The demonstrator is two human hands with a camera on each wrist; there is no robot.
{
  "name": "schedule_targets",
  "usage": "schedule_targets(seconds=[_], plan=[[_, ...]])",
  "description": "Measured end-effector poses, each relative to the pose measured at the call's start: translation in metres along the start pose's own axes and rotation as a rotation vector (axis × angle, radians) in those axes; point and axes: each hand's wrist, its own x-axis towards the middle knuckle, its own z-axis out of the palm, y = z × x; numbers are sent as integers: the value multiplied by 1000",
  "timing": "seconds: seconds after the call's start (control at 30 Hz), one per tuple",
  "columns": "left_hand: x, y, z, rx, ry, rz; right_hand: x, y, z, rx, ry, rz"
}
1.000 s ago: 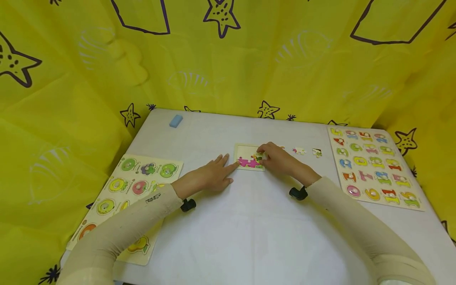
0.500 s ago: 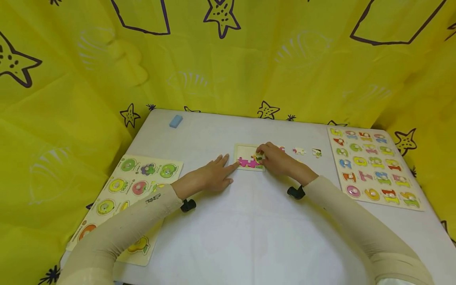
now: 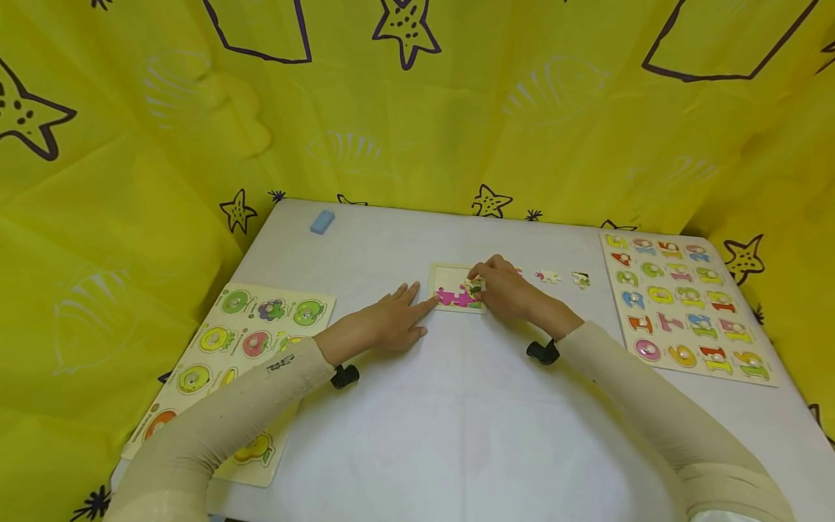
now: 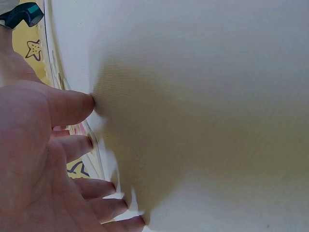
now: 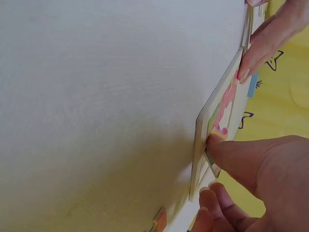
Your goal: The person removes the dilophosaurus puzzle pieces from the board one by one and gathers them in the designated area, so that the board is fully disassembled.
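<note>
Near the middle of the table, a small wooden puzzle tray point(image 3: 450, 275) holds joined pink pieces point(image 3: 449, 297) along its front side. My left hand point(image 3: 391, 319) lies with fingers spread, its index fingertip on the tray's left rim. At the tray's right side, my right hand point(image 3: 509, 290) pinches a puzzle piece point(image 3: 475, 288) with green and yellow on it. The right wrist view shows the thumb point(image 5: 231, 157) pressed on this piece, which tilts up from the tray. In the left wrist view, the left fingers point(image 4: 77, 145) reach over the white table.
Several loose puzzle pieces point(image 3: 549, 277) lie in a row right of the tray. A number board point(image 3: 664, 357) is at the right, a fruit board point(image 3: 296, 293) at the left under the left forearm. A blue block point(image 3: 322, 222) sits at the back left. A yellow curtain point(image 3: 417, 145) closes off the back.
My right hand has shifted slightly left over the tray, and the piece it pinches has changed its tilt. The left hand stays in place.
</note>
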Motion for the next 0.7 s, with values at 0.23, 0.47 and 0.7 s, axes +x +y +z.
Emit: schedule_targets(seconds=[0.23,0.47,0.7], plan=[[0,1,-1,-5,-7,-9,-3,1,0,58,34,7],[1,1,0,5,-7,-13,-4,5,-1,25,99,-86],[1,1,0,2,-12,-13,-4,5,-3,24,117,-157]])
